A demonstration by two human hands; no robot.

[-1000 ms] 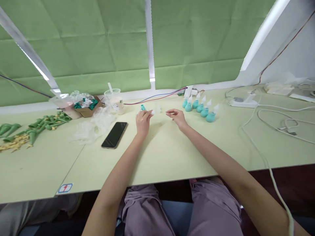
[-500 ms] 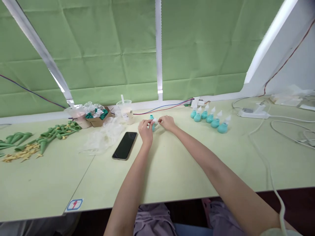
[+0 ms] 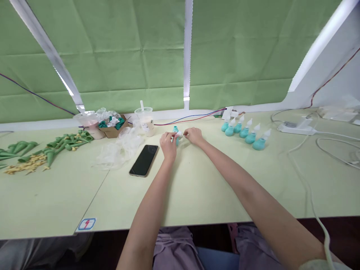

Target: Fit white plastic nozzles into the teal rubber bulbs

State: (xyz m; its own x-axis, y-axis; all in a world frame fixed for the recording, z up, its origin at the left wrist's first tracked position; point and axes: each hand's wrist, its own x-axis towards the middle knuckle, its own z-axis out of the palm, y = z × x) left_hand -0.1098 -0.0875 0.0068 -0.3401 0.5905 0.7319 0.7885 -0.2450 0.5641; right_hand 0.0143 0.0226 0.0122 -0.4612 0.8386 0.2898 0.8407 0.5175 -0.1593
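My left hand (image 3: 168,146) is closed in a pinch on a small whitish tip (image 3: 179,133), just above the table. Close on its right, my right hand (image 3: 194,135) has its thumb and fingers pressed together; what lies between them is too small to make out. A teal squeeze bulb (image 3: 175,129) with an open neck stands right behind my left fingers, partly hidden by them. To the right, several teal squeeze bulbs (image 3: 244,132) stand upright in two rows, fitted with clear pointed tips.
Left of my left arm lie a black phone (image 3: 144,161) and a crumpled clear plastic bag (image 3: 118,150). Behind are a drink cup (image 3: 146,123) and a cardboard box (image 3: 112,131). Green cone-shaped pieces (image 3: 53,150) lie far left. A power strip (image 3: 298,128) and white cable (image 3: 309,191) are right.
The view has shifted slightly, so the table's contents sit a little higher in the picture. Both hands stay close together at the whitish tip, with little visible change in grip.
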